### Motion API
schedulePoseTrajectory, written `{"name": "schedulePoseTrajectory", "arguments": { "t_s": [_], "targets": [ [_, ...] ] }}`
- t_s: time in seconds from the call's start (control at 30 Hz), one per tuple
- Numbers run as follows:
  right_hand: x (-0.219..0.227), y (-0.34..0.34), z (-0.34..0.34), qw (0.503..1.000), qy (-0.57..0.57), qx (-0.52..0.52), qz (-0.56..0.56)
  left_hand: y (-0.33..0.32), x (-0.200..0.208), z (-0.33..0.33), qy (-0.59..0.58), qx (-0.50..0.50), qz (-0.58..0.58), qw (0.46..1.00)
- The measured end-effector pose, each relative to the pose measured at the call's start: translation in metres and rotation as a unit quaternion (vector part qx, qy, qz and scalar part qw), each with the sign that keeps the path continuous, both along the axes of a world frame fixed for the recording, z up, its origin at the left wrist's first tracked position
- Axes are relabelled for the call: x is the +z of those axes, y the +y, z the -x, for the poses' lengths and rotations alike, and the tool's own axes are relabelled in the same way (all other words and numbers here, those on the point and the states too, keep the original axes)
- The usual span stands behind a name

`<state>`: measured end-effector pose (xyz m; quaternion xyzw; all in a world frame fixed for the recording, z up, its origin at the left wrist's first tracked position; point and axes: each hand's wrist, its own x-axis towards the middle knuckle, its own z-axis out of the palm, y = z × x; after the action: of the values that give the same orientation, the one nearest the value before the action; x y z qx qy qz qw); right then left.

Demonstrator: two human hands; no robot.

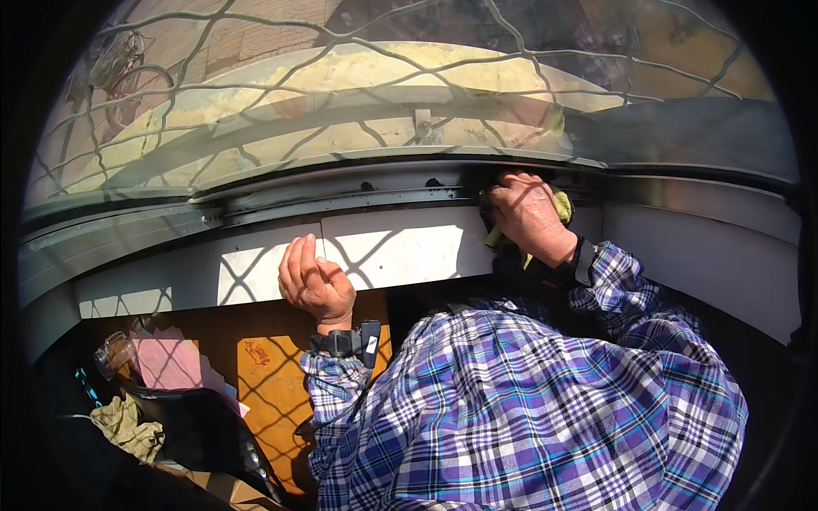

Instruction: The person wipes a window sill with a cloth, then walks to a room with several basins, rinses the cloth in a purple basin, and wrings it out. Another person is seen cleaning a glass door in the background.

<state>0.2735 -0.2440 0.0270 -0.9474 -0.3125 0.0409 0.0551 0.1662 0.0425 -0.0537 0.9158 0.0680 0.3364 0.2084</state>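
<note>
At the window, my right hand (pixel 530 220) is closed round a yellow-green cloth (pixel 562 207), pressing it at the metal window frame (pixel 328 192). Parts of the cloth hang out below my palm; the rest is hidden under my fingers. My left hand (pixel 317 288) holds nothing. Its fingers stretch forward over the front edge of the white windowsill (pixel 409 247), seemingly leaning on it. Dark bands circle both wrists. Above the frame stands the window glass (pixel 477 152), which mirrors a small patch of my right hand and the cloth.
Wire mesh (pixel 332 38) covers the outside and throws crossed shadows. Below the sill at left lie an orange-brown wooden surface (pixel 273 375), a black bag (pixel 200 430), pink paper (pixel 166 362), a crumpled beige cloth (pixel 128 427) and a clear glass container (pixel 115 351).
</note>
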Motion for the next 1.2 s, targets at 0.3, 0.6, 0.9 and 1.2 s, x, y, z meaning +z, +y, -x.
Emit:
{"name": "schedulePoseTrajectory", "arguments": {
  "t_s": [0.3,0.6,0.9,1.2],
  "targets": [
    [-0.003,0.017,0.008,0.995,0.026,-0.028,-0.088,0.001,0.0,0.001,0.022,-0.012,-0.001,1.0],
    [-0.003,-0.039,0.009,0.997,0.001,-0.076,0.007,0.0,0.0,0.001,0.031,-0.016,-0.004,0.999],
    [0.018,-0.083,0.027,0.745,0.305,-0.188,-0.562,0.003,-0.002,0.0,0.015,-0.017,-0.017,1.0],
    [0.012,-0.109,0.087,0.96,-0.185,-0.026,-0.208,0.0,-0.001,0.0,0.042,-0.025,0.06,0.997]
  ]
}}
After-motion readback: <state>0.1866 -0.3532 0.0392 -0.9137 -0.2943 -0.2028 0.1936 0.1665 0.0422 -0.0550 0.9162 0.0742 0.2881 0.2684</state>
